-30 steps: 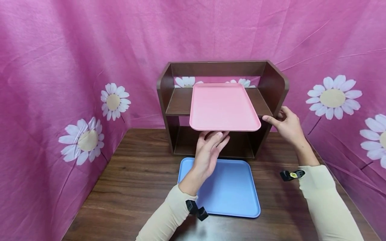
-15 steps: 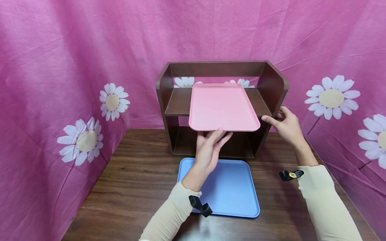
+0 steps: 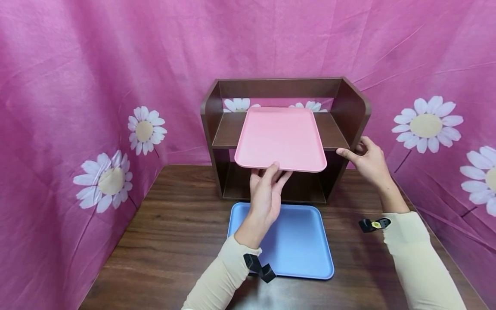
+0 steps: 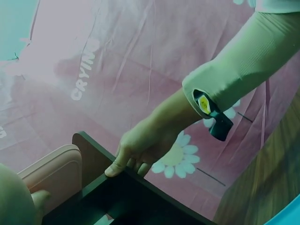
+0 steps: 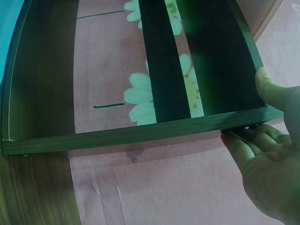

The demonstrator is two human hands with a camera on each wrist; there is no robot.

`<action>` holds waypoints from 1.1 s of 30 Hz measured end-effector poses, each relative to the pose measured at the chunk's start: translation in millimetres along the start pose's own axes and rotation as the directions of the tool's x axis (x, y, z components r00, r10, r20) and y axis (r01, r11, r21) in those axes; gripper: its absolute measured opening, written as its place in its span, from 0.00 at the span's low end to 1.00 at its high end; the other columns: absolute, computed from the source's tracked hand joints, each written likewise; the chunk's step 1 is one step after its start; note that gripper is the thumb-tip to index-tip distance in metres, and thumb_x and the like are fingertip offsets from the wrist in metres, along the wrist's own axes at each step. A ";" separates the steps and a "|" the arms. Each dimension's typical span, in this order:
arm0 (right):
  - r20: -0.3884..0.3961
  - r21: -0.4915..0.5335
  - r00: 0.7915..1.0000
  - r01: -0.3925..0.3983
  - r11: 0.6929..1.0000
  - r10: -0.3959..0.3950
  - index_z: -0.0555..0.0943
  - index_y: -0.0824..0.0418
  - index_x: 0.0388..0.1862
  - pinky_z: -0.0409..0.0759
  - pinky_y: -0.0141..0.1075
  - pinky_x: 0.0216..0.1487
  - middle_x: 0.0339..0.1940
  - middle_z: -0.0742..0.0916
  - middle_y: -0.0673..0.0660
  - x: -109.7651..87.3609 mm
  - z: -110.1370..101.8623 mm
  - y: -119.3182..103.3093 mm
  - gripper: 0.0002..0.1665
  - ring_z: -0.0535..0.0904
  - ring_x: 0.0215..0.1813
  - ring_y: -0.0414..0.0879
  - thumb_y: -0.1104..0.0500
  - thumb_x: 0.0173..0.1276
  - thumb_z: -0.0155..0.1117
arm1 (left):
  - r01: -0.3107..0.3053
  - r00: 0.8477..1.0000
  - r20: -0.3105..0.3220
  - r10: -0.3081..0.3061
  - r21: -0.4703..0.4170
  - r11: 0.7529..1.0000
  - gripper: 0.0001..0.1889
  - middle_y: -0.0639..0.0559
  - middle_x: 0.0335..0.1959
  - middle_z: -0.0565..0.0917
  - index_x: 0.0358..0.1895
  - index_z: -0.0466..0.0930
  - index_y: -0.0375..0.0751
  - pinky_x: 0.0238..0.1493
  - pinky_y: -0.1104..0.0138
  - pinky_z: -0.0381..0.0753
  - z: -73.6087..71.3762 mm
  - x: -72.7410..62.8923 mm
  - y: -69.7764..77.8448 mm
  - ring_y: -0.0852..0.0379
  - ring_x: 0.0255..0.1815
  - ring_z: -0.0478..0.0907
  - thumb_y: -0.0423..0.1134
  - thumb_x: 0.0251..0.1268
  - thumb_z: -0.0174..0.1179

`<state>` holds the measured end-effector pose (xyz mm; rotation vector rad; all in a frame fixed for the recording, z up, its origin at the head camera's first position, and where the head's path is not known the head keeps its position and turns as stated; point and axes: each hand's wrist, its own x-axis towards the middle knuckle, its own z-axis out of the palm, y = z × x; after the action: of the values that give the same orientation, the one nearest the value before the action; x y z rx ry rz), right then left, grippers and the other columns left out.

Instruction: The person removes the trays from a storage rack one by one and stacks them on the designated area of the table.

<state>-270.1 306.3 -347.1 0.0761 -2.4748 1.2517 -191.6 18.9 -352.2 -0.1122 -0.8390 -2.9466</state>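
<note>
My left hand [image 3: 265, 196] pinches the near edge of a pink rectangular tray [image 3: 280, 137], its thumb on the rim and its fingers underneath. The tray's far part lies over the middle board of a dark brown two-tier shelf [image 3: 279, 88], and its near part juts out toward me. At the shelf's right side, my right hand [image 3: 370, 165] grips the side panel [image 5: 140, 136], with the thumb at the front edge and the fingers round the outside. In the left wrist view, the pink tray [image 4: 56, 183] stands near the left hand's thumb [image 4: 41, 199].
A blue tray [image 3: 298, 241] lies on the wood-grain table [image 3: 174, 241] in front of the shelf, partly hidden by the left forearm. Pink cloth with white daisies [image 3: 426, 125] hangs behind and along both sides.
The pink tray's near edge has swung left and slightly toward me, while its far edge stays about where it was. The left thumb has come up onto the rim. The right hand keeps its place.
</note>
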 end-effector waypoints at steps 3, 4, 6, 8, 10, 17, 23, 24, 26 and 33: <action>0.005 -0.003 1.000 -0.005 1.000 0.005 0.76 0.58 0.59 0.74 0.22 0.37 0.32 0.81 0.16 -0.4 0.1 0.7 0.32 0.78 0.41 0.21 0.42 0.68 0.78 | -0.005 0.999 -0.034 0.004 -0.026 1.000 0.23 0.45 0.54 0.81 0.67 0.67 0.40 0.68 0.46 0.84 -0.2 -0.1 -1.4 0.48 0.58 0.87 0.27 0.73 0.61; 0.006 -0.002 1.000 -0.005 1.000 0.005 0.76 0.58 0.59 0.74 0.22 0.37 0.32 0.81 0.16 -0.4 0.3 1.2 0.32 0.78 0.41 0.21 0.42 0.68 0.78 | -0.011 0.999 -0.047 0.009 -0.035 0.999 0.23 0.45 0.53 0.81 0.66 0.67 0.39 0.67 0.46 0.84 -0.4 -0.1 -1.9 0.48 0.58 0.88 0.26 0.73 0.61; 0.004 0.001 1.000 0.000 1.000 0.000 0.76 0.59 0.59 0.73 0.22 0.37 0.32 0.81 0.16 -0.4 0.8 2.3 0.31 0.78 0.41 0.22 0.43 0.69 0.78 | -0.027 0.997 -0.068 0.024 -0.048 0.998 0.21 0.46 0.51 0.82 0.64 0.67 0.39 0.66 0.45 0.85 -1.0 -0.3 -2.8 0.47 0.56 0.89 0.26 0.73 0.62; -0.003 -0.005 1.000 0.006 1.000 -0.006 0.77 0.59 0.58 0.73 0.22 0.37 0.31 0.81 0.16 -0.7 0.8 2.7 0.31 0.77 0.40 0.22 0.43 0.69 0.78 | -0.046 0.995 -0.089 0.041 -0.056 0.997 0.19 0.46 0.49 0.83 0.60 0.68 0.38 0.65 0.44 0.85 -1.2 -0.7 -3.0 0.48 0.54 0.90 0.25 0.72 0.62; -0.009 -0.011 1.000 0.009 1.000 -0.009 0.77 0.59 0.58 0.72 0.22 0.37 0.31 0.81 0.15 -0.6 0.5 2.7 0.30 0.77 0.39 0.23 0.43 0.69 0.78 | -0.065 0.993 -0.101 0.059 -0.057 0.996 0.18 0.45 0.48 0.84 0.57 0.68 0.38 0.64 0.44 0.85 -1.5 -0.4 -2.9 0.48 0.53 0.90 0.25 0.71 0.62; -0.018 -0.022 1.000 0.010 1.000 -0.011 0.77 0.59 0.58 0.72 0.21 0.37 0.32 0.80 0.15 0.1 -0.1 1.8 0.31 0.77 0.40 0.22 0.42 0.68 0.78 | -0.101 0.988 -0.125 0.093 -0.056 0.993 0.13 0.44 0.46 0.86 0.51 0.71 0.38 0.63 0.43 0.86 -0.9 -1.4 -0.7 0.47 0.50 0.91 0.24 0.70 0.63; -0.012 -0.025 1.000 0.003 1.000 -0.004 0.77 0.59 0.59 0.73 0.22 0.37 0.32 0.80 0.15 0.3 -0.3 0.3 0.32 0.77 0.41 0.22 0.41 0.68 0.77 | -0.112 0.984 -0.150 0.100 -0.071 0.991 0.10 0.44 0.43 0.89 0.47 0.74 0.37 0.61 0.44 0.87 -1.0 -2.9 2.9 0.48 0.48 0.92 0.24 0.70 0.63; -0.013 -0.026 1.000 0.003 1.000 -0.004 0.77 0.59 0.59 0.73 0.22 0.37 0.32 0.80 0.15 0.3 -0.6 -0.3 0.32 0.77 0.41 0.22 0.41 0.68 0.77 | -0.113 0.984 -0.150 0.101 -0.072 0.991 0.09 0.44 0.42 0.90 0.47 0.74 0.37 0.61 0.44 0.88 -1.0 -3.0 3.8 0.48 0.47 0.92 0.24 0.70 0.63; -0.013 -0.029 1.000 0.005 1.000 -0.005 0.77 0.59 0.59 0.73 0.22 0.37 0.32 0.80 0.15 0.6 -0.3 -0.8 0.32 0.78 0.41 0.22 0.41 0.69 0.77 | -0.113 0.983 -0.152 0.101 -0.069 0.991 0.08 0.44 0.42 0.90 0.46 0.76 0.37 0.61 0.44 0.88 -1.3 -3.2 5.5 0.49 0.47 0.92 0.25 0.70 0.64; -0.014 -0.026 1.000 -0.001 1.000 0.001 0.77 0.59 0.59 0.73 0.22 0.37 0.31 0.80 0.15 0.6 0.6 -0.5 0.32 0.77 0.40 0.22 0.42 0.69 0.77 | -0.100 0.983 -0.162 0.091 -0.048 0.994 0.05 0.46 0.40 0.91 0.43 0.79 0.37 0.60 0.46 0.89 -3.0 -4.5 10.2 0.50 0.45 0.93 0.26 0.71 0.64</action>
<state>-270.7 305.6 -346.8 0.0590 -2.4789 1.2161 -186.3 9.0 -349.8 0.0771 -0.7096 -2.8433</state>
